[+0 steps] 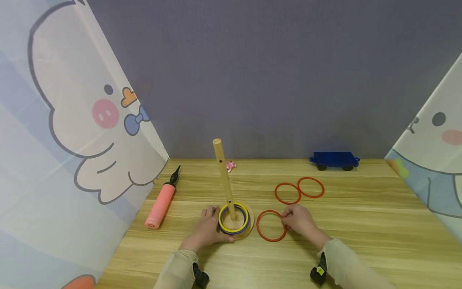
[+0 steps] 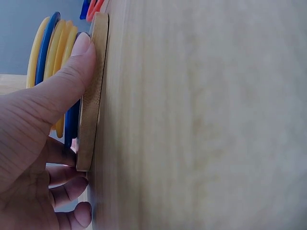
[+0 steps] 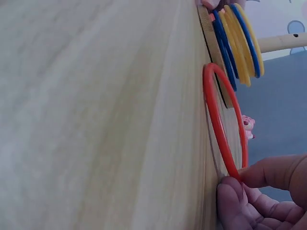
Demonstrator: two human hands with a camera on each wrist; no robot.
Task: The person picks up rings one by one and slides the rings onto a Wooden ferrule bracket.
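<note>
A wooden peg (image 1: 224,172) rises from a round wooden base (image 2: 91,96), tilting left in the head view. Several yellow rings (image 3: 239,43) and blue rings (image 2: 46,45) are stacked around its foot. My left hand (image 1: 207,229) holds the base by its edge, thumb on the near side and fingers around the left. To the right of the base, my right hand (image 1: 300,220) pinches the right edge of a red ring (image 3: 218,120) between thumb and fingers. That ring's far end is close to the base, low over the table.
Two more red rings (image 1: 287,203) lie side by side behind my right hand. A blue toy wagon (image 1: 333,159) stands at the back right. At the left lies a pink hand pump (image 1: 161,205) with a black nozzle. A small pink figure (image 1: 231,165) sits behind the peg.
</note>
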